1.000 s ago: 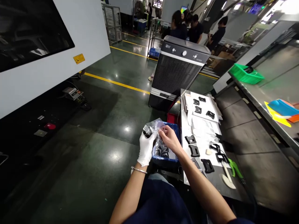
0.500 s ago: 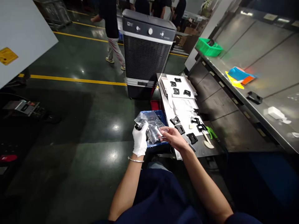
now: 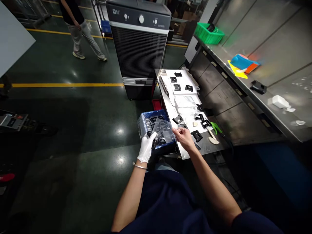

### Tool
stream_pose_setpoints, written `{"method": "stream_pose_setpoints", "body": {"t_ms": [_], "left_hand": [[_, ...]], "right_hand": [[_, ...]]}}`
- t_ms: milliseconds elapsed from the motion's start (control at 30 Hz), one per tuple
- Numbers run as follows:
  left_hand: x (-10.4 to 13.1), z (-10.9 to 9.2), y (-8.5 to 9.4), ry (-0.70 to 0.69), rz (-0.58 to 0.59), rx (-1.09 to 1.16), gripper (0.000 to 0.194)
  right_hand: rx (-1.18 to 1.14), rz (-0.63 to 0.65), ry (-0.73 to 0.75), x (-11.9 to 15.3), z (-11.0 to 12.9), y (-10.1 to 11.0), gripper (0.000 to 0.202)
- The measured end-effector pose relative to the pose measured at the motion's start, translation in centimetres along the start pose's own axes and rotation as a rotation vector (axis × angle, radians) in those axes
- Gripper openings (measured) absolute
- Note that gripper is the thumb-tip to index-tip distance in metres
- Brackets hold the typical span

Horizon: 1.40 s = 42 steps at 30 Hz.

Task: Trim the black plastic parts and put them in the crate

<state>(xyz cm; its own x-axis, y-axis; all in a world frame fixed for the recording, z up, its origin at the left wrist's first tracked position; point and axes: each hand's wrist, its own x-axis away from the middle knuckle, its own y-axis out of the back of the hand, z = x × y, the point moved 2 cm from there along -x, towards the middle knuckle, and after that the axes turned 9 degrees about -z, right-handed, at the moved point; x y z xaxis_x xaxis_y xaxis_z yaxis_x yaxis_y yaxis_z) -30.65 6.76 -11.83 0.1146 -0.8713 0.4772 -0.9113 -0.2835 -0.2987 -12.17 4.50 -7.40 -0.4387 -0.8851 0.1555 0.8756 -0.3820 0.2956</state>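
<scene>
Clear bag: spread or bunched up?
Spread: the bag stretches fairly flat between left hand and right hand, the bin showing through it.

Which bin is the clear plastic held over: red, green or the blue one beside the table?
The blue bin beside the table: the clear plastic is above it. The red bin sits behind it, the green bin on the metal counter.

Left grip [image 3: 146,147] gloved; right grip [image 3: 184,137] bare, pinched.
</scene>
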Motion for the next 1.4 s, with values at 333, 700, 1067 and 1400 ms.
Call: {"method": "stream_pose_setpoints", "body": {"t_ms": [333,700,1067,1400], "left_hand": [[3.3,0.0,-0.5,-0.197,-0.079,-0.294,0.030],[5.3,5.6,-5.4,0.051,0.313,-0.319,0.030],[6.1,8.1,-9.8,0.206,0.455,-0.257,0.044],[4.1,7.5,-10.7,0.136,0.472,-0.299,0.046]], "right_hand": [[0.954,0.051,0.003,-1.7,-3.1,4.1,0.046],[0.209,0.327,-0.382,0.0,-6.5,5.4,0.063],[-0.187,0.154,-0.458,3.0,-8.0,7.7,0.067],[-0.211,0.038,-0.216,2.8,-6.2,12.7,0.047]]}}
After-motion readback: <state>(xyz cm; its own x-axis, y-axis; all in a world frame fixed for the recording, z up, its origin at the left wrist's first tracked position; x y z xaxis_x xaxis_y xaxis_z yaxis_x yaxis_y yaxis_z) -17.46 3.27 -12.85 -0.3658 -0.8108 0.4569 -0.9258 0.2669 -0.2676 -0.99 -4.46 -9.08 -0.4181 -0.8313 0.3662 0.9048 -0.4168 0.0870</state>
